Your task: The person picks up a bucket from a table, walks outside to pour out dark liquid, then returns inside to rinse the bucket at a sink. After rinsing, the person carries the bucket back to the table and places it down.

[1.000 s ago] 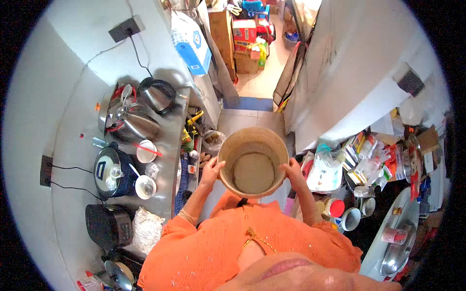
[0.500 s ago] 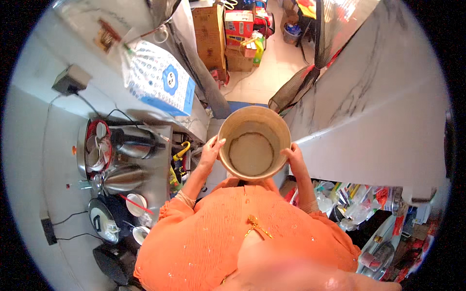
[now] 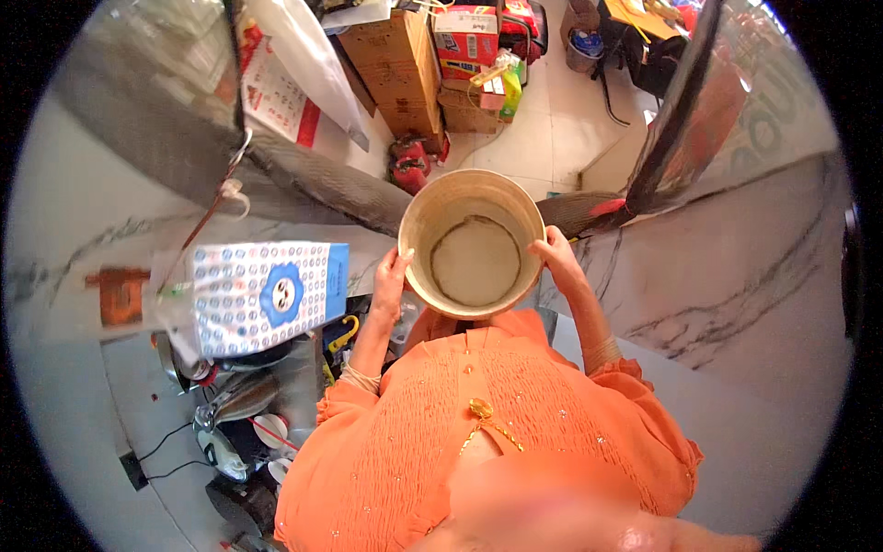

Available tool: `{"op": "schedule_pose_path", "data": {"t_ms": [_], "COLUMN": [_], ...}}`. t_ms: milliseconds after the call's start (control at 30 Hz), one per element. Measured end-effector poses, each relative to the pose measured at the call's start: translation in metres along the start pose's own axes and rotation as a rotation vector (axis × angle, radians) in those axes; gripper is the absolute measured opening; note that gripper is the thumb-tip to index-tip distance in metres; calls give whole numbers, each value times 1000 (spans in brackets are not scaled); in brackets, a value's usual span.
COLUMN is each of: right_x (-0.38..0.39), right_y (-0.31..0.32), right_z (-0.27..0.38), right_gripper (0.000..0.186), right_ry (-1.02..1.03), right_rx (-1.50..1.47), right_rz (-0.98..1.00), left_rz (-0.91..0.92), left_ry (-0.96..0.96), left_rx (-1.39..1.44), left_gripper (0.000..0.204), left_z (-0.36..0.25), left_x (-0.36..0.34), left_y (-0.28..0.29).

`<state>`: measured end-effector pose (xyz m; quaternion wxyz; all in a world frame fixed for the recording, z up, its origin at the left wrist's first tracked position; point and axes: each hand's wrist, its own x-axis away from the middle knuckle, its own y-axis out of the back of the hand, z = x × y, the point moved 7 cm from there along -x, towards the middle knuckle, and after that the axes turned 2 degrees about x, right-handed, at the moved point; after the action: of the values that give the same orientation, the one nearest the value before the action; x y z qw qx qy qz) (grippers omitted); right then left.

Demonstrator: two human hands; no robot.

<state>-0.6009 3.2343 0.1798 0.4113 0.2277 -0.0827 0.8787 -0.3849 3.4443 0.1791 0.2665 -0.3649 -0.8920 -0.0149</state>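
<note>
the bucket (image 3: pixel 475 244) is in front of the person's chest, between the left hand (image 3: pixel 391 283) on its left side and the right hand (image 3: pixel 557 259) on its right. left of it is a bag (image 3: pixel 262 299), with a kettle (image 3: pixel 248 393) on the counter (image 3: pixel 299 391) nearer the person. beyond the bucket, a cardboard box (image 3: pixel 395 78) stands on the floor (image 3: pixel 547 147), left of a bin (image 3: pixel 585 53).

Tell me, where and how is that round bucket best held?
The bucket is probably best gripped at opposite sides of its rim, left hand from the left, right hand from the right. Its wide, round mouth faces up and no handle shows, so paired side grips should balance it.
</note>
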Motion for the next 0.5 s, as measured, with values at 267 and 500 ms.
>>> {"op": "schedule_pose_path", "data": {"t_ms": [267, 500], "right_x": [-104, -162], "right_y": [18, 44], "right_z": [43, 88], "right_gripper": [38, 40], "right_ry": [-15, -20], "right_rx": [-24, -25], "right_rz": [-67, -174], "left_rz": [81, 187], "left_ry": [35, 21], "left_rx": [119, 52], "left_gripper": [43, 41], "left_z": [-33, -83], "left_x": [-125, -206], "left_y": [-24, -68]}}
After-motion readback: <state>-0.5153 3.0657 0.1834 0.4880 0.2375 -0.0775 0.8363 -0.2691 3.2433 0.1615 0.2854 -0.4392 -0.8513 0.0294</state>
